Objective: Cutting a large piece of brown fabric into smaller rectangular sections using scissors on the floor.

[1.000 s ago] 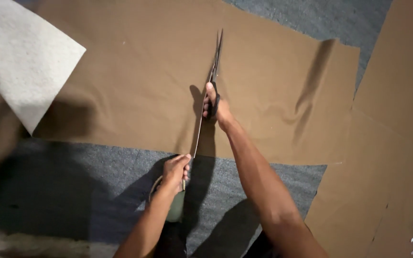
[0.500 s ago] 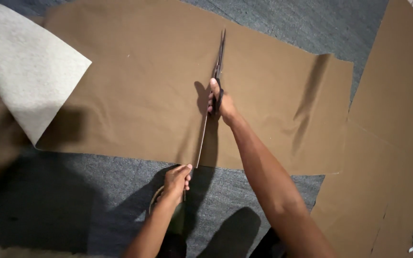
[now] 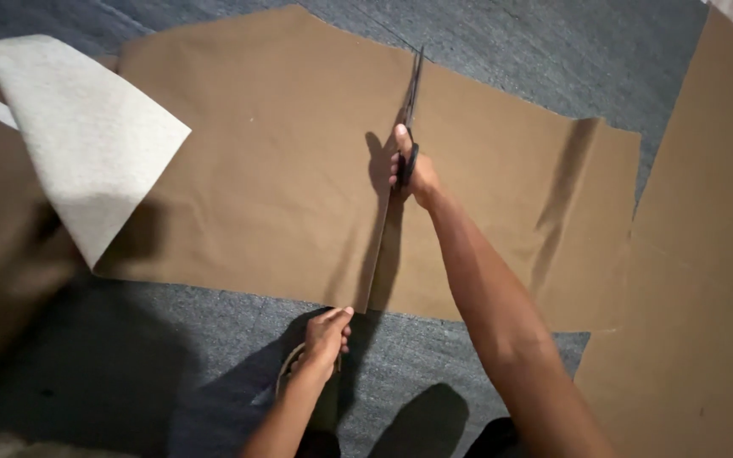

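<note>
Right hand (image 3: 409,170) grips scissors (image 3: 411,102), blades ahead of it, nearly through the brown sheet (image 3: 282,170). Left hand (image 3: 326,335) pinches the sheet's near edge beside the slit. Risk: a loosened pinch lets the sheet bunch, so the cut wanders.

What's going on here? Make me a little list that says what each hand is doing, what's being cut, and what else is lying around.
right hand: grips black long-bladed scissors, blades pointing away
left hand: pinches near edge of the brown sheet at the slit
being cut: large flat brown sheet of material, slit runs from near edge to the scissors
floor: grey-blue carpet
nearby: folded-over white-backed flap at left; another brown sheet at right
</note>
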